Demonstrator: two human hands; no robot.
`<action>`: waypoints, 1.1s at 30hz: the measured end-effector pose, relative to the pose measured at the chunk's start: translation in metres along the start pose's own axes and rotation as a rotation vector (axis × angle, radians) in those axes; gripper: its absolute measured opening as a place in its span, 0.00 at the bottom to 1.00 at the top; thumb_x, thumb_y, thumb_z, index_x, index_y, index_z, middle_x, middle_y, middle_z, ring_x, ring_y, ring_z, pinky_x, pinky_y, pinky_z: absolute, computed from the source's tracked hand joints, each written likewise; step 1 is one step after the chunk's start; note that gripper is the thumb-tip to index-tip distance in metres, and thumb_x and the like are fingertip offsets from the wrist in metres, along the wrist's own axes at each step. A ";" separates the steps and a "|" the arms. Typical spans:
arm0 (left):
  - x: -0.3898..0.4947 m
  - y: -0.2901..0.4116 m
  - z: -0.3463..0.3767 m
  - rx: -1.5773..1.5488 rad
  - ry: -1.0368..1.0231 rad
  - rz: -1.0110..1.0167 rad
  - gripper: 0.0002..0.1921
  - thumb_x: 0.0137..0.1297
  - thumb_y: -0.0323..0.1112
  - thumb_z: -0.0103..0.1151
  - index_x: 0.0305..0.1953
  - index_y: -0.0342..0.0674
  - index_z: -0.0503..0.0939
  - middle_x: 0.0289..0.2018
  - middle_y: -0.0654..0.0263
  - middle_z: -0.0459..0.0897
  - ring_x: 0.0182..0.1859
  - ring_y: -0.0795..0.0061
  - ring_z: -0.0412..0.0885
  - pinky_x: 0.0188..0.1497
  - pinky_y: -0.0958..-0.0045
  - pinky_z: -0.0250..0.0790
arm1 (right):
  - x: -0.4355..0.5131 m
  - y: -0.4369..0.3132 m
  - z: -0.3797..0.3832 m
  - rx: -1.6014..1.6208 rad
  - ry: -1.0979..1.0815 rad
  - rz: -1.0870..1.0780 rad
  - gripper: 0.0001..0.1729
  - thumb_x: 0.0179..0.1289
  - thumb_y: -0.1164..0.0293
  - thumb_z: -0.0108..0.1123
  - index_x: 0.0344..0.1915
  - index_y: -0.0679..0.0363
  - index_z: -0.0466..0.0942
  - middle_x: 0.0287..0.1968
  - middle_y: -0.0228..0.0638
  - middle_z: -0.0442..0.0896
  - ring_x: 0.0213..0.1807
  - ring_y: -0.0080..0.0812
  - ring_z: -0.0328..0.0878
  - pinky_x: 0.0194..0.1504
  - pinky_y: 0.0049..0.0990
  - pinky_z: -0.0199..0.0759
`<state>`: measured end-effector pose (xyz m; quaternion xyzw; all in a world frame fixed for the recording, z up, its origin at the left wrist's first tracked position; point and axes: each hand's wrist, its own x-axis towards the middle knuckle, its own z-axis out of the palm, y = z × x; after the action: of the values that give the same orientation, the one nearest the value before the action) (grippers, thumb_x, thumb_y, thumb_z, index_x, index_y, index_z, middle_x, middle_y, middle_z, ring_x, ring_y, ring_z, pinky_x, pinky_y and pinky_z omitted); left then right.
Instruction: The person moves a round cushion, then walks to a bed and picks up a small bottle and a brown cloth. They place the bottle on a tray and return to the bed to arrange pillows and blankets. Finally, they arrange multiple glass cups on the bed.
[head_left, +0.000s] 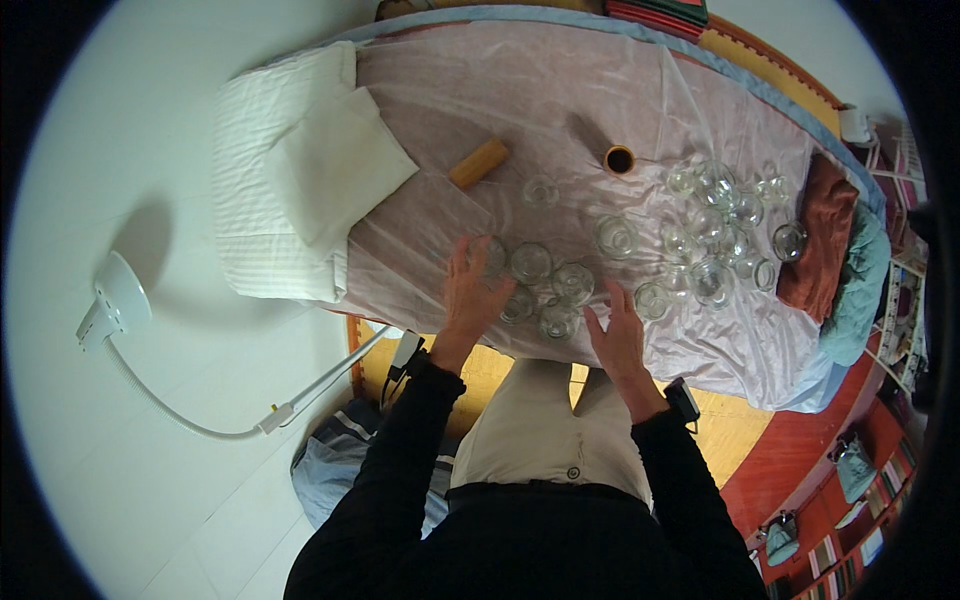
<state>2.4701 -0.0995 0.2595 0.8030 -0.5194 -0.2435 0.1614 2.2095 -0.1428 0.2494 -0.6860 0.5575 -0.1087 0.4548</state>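
Glass cups, several of them, stand on a bed covered with a thin pinkish sheet (420, 255). My left hand (474, 294) has its fingers spread at the left edge of a near group, beside and partly over a glass cup (491, 255). Just right of that group, near another glass cup (573, 283), my right hand (618, 330) is held with fingers apart and nothing in it. Farther right lies a larger cluster of glass cups (709, 225). A bamboo cylinder (480, 163) lies on its side; a second bamboo cup (619, 160) stands upright, its dark opening facing up.
White folded bedding (281, 247) with a white cloth (337, 169) on it covers the bed's left end. Rust-red cloth (821, 232) and teal cloth (859, 285) lie at the right end. A white gooseneck lamp (124, 296) reaches in at the left.
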 end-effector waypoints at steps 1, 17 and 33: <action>0.001 0.005 0.000 0.015 -0.049 0.007 0.44 0.51 0.45 0.73 0.68 0.44 0.63 0.68 0.43 0.57 0.70 0.40 0.55 0.68 0.49 0.58 | 0.004 -0.004 0.008 0.001 0.008 0.015 0.36 0.62 0.65 0.65 0.66 0.62 0.62 0.61 0.51 0.71 0.57 0.53 0.74 0.54 0.41 0.72; 0.029 0.010 -0.016 0.177 -0.056 -0.059 0.36 0.37 0.54 0.78 0.49 0.40 0.83 0.64 0.58 0.64 0.69 0.46 0.53 0.64 0.46 0.61 | 0.057 -0.056 0.047 0.227 -0.044 0.042 0.40 0.55 0.57 0.71 0.66 0.57 0.68 0.60 0.48 0.74 0.60 0.49 0.73 0.58 0.40 0.69; -0.005 -0.149 -0.081 0.345 0.130 -0.086 0.34 0.38 0.46 0.79 0.50 0.40 0.82 0.61 0.53 0.66 0.67 0.45 0.56 0.65 0.49 0.62 | 0.066 -0.144 0.175 -0.238 -0.330 -0.202 0.43 0.58 0.45 0.63 0.67 0.54 0.63 0.62 0.43 0.73 0.57 0.43 0.77 0.60 0.45 0.62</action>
<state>2.6255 -0.0334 0.2515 0.8544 -0.5070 -0.1052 0.0439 2.4434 -0.1170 0.2347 -0.7956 0.4129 0.0267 0.4425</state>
